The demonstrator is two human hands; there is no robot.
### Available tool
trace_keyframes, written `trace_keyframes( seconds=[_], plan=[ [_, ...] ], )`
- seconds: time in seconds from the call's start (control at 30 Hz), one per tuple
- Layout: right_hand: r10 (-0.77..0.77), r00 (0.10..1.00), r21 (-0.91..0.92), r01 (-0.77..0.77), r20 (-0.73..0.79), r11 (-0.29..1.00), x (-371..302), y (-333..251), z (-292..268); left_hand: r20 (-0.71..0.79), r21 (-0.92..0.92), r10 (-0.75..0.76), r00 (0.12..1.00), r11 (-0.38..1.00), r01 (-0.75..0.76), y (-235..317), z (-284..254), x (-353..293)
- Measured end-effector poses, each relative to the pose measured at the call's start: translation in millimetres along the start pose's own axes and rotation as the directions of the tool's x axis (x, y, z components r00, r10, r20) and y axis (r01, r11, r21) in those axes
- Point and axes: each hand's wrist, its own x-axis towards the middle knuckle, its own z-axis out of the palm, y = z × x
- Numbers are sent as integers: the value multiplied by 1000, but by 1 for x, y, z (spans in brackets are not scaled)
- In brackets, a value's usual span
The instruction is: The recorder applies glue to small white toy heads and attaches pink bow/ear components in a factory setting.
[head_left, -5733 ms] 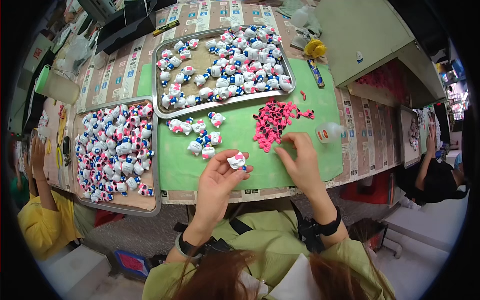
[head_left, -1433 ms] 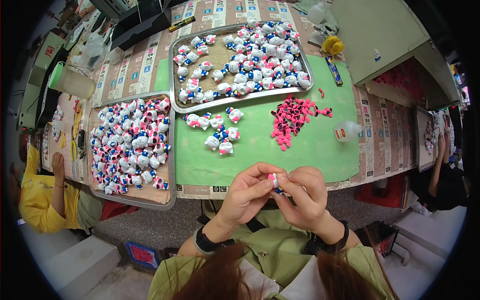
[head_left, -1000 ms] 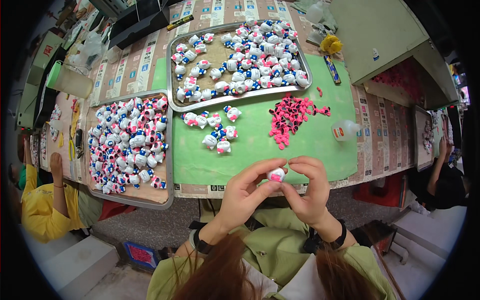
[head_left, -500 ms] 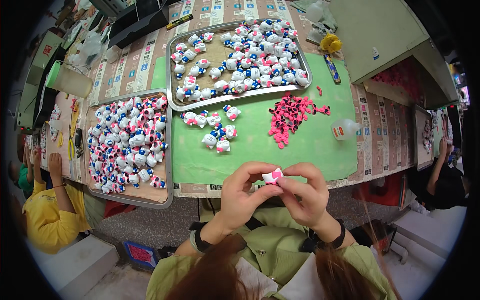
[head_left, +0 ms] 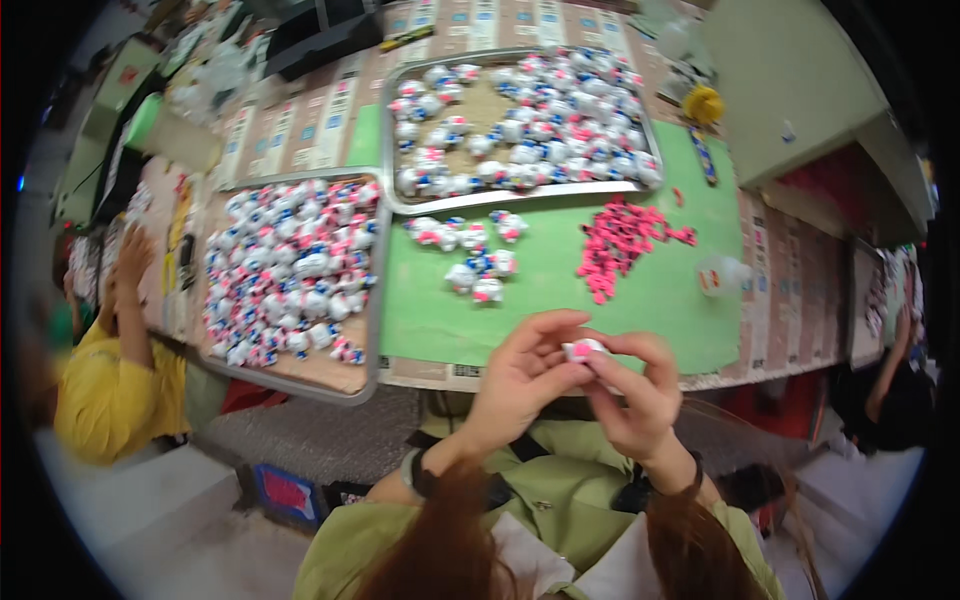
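Note:
My left hand (head_left: 525, 375) and my right hand (head_left: 640, 392) meet at the near edge of the green mat (head_left: 430, 325). Between their fingertips is a small white cat figurine (head_left: 584, 350) with a pink patch facing up. Fingers of both hands are closed around it, covering much of it. Just beyond, several loose white-and-blue cat figurines (head_left: 486, 262) lie on the mat. To their right spreads a pile of small pink pieces (head_left: 615, 243), with dark parts that are blurred.
A metal tray (head_left: 530, 197) of figurines stands at the back, and another tray (head_left: 371, 325) full of them is at the left. A small clear bottle (head_left: 722, 276) stands at the right, near a grey cabinet (head_left: 790, 90). A person in yellow (head_left: 120, 390) works at far left.
The whole view has shifted and blurred, so the table appears further right. Both hands still hold the figurine, which has turned slightly in the fingertips.

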Motion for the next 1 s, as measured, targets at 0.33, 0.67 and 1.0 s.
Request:
trace_keyframes(
  seconds=[0.33,0.67,1.0],
  plan=[
    [219,963,164,-193,-160,967,-19,21,-10,-166,985,746,645,91,148,87,-62,-6],
    [362,758,59,-396,-543,917,-9,79,-50,237,944,383,893,-307,-119,60,-62,15],
    [690,692,295,-627,-213,720,-1,109,-63,-281,458,240,929,885,-90,45,-27,5]
  ],
)
